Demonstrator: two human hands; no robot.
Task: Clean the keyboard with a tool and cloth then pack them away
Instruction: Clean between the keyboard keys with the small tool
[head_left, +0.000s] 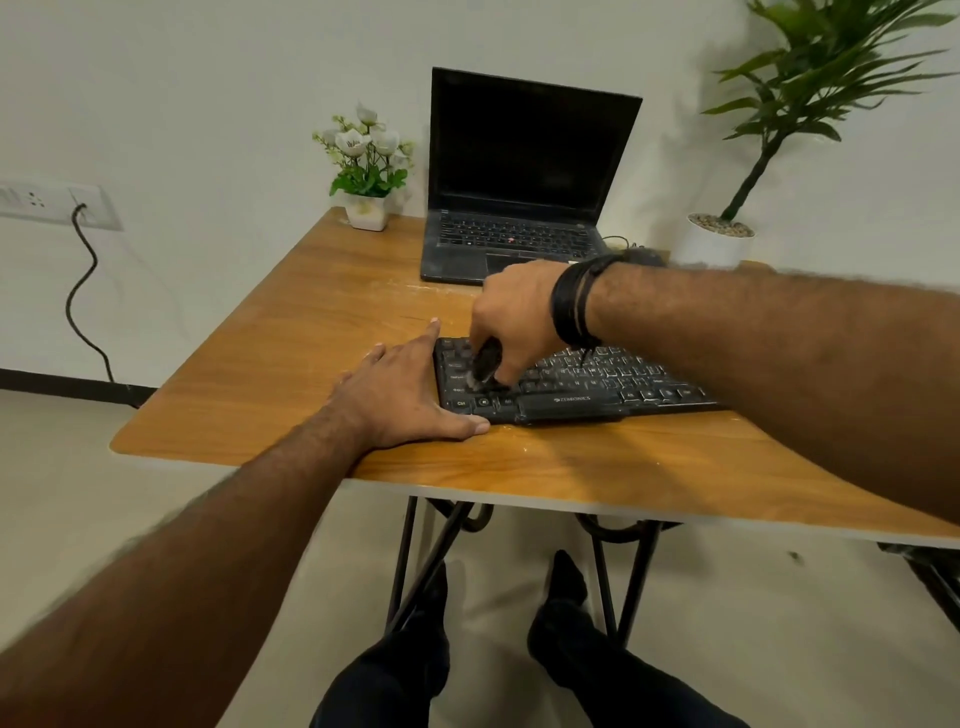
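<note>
A black keyboard (582, 387) lies on the wooden table (291, 358), near its front edge. My right hand (519, 317) hovers over the keyboard's left part and grips a small dark cleaning brush (485, 366), whose pale bristle end touches the keys. My left hand (402, 395) lies flat on the table against the keyboard's left end, fingers straight, thumb along its front edge. My right forearm hides the keyboard's right end. No cloth is visible.
An open black laptop (519, 187) stands behind the keyboard. A small white flower pot (366, 208) sits at the table's back left corner, a tall potted plant (719, 236) at the back right. A wall socket with a cable (83, 291) is on the left.
</note>
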